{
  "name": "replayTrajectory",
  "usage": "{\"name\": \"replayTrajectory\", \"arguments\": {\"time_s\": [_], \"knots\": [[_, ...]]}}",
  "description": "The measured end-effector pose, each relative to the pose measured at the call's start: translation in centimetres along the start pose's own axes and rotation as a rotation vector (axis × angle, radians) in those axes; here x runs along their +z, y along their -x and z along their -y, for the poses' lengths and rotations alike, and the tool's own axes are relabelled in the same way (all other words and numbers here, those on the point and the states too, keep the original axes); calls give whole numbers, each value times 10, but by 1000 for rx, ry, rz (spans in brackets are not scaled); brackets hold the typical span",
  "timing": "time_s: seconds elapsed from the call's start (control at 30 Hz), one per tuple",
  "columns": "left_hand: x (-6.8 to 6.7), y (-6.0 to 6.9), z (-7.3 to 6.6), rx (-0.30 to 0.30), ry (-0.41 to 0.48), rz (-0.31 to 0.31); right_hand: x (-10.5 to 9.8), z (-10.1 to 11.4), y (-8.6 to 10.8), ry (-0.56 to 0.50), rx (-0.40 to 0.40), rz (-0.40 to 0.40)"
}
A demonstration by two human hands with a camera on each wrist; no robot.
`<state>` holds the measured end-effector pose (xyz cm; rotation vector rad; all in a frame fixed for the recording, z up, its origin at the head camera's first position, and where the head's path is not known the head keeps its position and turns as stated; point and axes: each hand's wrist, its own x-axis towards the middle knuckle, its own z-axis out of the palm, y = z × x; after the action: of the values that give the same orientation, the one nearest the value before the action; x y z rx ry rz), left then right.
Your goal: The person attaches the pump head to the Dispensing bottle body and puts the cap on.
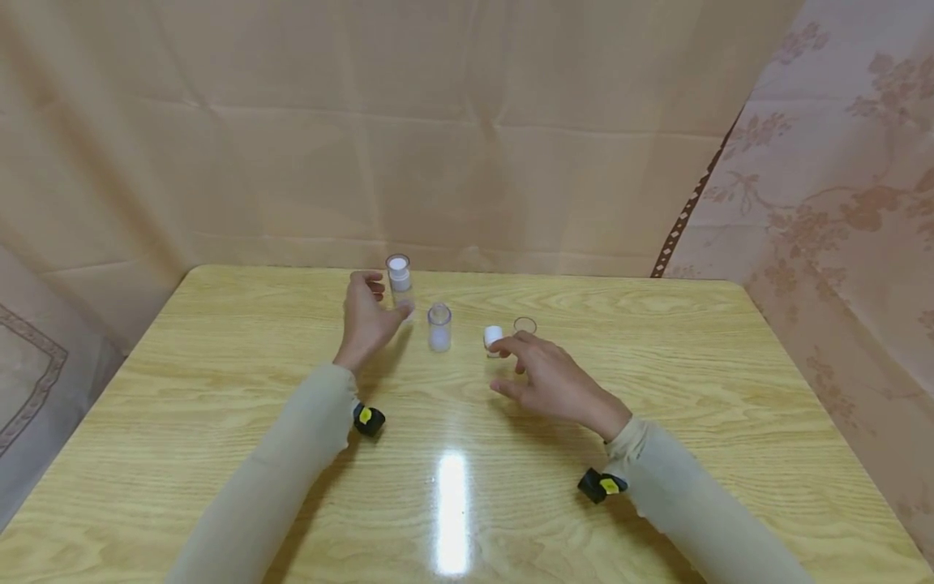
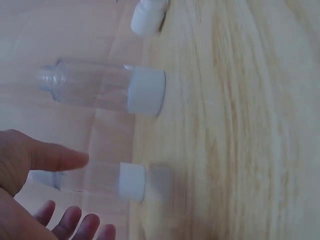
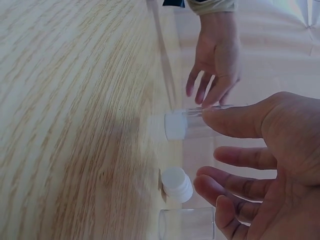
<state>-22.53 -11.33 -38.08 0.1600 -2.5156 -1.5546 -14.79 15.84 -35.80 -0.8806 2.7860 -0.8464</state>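
Note:
My left hand [image 1: 367, 320] is beside the left clear bottle, which has a white pump top [image 1: 399, 274] inside it; the thumb overlaps its lower part, and contact cannot be told. In the left wrist view that bottle's white base [image 2: 132, 182] shows beyond the spread thumb and fingers of the left hand [image 2: 35, 185]. A second clear bottle [image 1: 439, 328] stands upright with an open neck. My right hand [image 1: 550, 377] hovers by a small white ridged piece [image 3: 176, 185], thumb and fingers apart. A clear cylindrical cover [image 3: 187, 224] stands next to that piece.
The wooden table [image 1: 328, 519] ends at a beige curtain [image 1: 474, 162] behind the bottles. Patterned cloth [image 1: 861, 203] hangs on the right. Small black devices with yellow marks sit at both wrists.

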Motion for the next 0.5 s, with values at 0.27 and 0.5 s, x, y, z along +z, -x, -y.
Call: {"name": "replayTrajectory", "arguments": {"time_s": [0.27, 0.5], "knots": [[2, 21, -12, 52, -84, -18, 0, -1, -2, 33, 2, -11], [6, 29, -13, 35, -85, 53, 0, -1, -6, 46, -3, -11]]}}
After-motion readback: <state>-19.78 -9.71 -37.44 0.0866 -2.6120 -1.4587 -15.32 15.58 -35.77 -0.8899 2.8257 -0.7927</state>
